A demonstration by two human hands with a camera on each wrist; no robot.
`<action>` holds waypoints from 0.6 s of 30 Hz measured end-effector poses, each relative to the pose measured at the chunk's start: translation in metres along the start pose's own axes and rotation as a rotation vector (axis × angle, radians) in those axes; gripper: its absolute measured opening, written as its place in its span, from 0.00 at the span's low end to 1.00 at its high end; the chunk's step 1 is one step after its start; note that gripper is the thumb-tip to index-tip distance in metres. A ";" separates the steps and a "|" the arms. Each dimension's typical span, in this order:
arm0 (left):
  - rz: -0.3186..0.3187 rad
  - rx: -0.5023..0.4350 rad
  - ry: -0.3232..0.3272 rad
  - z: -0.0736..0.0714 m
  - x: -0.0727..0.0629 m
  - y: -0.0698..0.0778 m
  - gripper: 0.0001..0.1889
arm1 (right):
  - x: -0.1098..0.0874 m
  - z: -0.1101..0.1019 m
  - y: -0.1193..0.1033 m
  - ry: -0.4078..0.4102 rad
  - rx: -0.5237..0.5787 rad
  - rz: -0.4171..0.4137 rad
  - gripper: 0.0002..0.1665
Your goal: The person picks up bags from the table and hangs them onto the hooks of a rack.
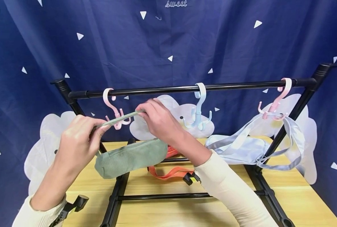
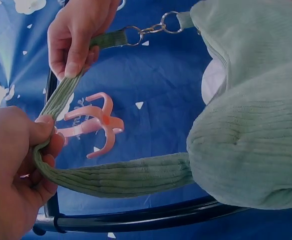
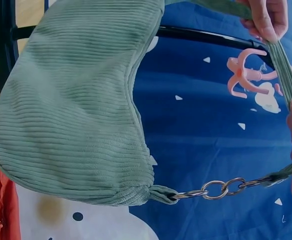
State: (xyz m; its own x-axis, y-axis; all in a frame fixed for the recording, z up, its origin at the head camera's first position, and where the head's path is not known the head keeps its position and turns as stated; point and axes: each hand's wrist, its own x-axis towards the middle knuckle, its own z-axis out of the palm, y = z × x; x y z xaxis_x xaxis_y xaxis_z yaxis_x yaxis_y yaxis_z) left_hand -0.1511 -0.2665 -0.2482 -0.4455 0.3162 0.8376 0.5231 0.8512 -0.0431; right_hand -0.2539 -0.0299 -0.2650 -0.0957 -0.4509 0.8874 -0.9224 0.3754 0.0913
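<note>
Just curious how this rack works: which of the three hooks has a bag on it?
The rightmost pink hook: a strap of the pale blue bag loops over it. The left pink hook and middle blue hook carry none.

Light blue bag [image 1: 239,153] hanging by strap from far-right pink hook [image 1: 275,103]. Orange bag [image 1: 172,152] partly hidden, low over wood-grain tabletop [image 1: 162,212]. Navy curtain [image 1: 228,41] behind, patterned with white triangles.

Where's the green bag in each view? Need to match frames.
Head: green bag, below and left of centre.
Left wrist: green bag, at right, cut by the frame edge.
Right wrist: green bag, upper left, cut by the top edge.
Shared landmark: pink hook near the bag's strap.
</note>
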 end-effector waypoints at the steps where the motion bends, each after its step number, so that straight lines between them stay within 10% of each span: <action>1: -0.004 0.000 0.002 0.000 0.000 -0.001 0.07 | 0.001 0.000 0.000 -0.001 -0.003 0.003 0.05; 18: -0.079 -0.028 0.071 0.006 -0.001 -0.006 0.07 | 0.014 0.010 0.001 -0.077 -0.054 0.058 0.07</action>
State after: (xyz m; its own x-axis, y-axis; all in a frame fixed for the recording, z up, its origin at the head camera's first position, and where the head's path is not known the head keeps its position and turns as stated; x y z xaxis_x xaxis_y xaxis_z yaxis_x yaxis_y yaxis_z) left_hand -0.1583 -0.2697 -0.2515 -0.4343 0.2173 0.8742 0.5092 0.8597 0.0393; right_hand -0.2596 -0.0434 -0.2571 -0.1789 -0.4873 0.8547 -0.8931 0.4448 0.0667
